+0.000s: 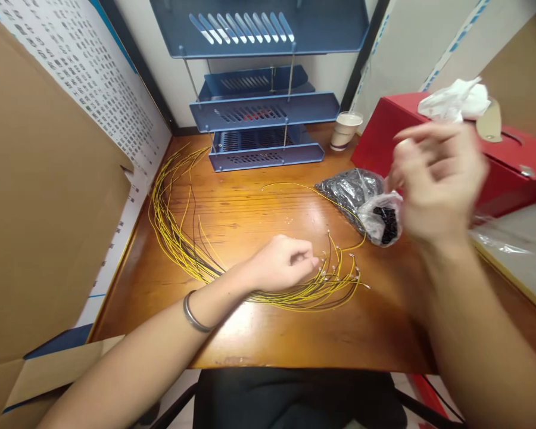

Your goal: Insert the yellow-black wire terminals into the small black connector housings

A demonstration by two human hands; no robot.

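- Wooden desk (250, 208), walled in by cardboard on the left and a printed sheet behind; blue stacked letter trays (261, 113) at the back, paper cup (346, 130) beside them.
- Red box (509, 161) at right rear, crumpled tissue (455, 98) on top.
- Bundle of thin yellow and dark wires (178, 238) spread in a long arc across the desk, from the back left corner round to the front centre; bare metal-tipped ends fanned out just right of the left hand.
- Left hand (281, 262) resting on the desk, fingers pinched narrow at the wire ends (339, 268), touching them.
- Right hand (438, 179) raised above the desk, blurred; fingers partly curled. Cannot tell whether anything small is held.
- Clear plastic bags of small black parts (366, 202) lying below and behind the right hand, near the wire ends.
- Handling estimate: wires light, limp, springy, prone to tangling; tips fine and probably easy to bend. Best taken singly, pinched just behind the tip.
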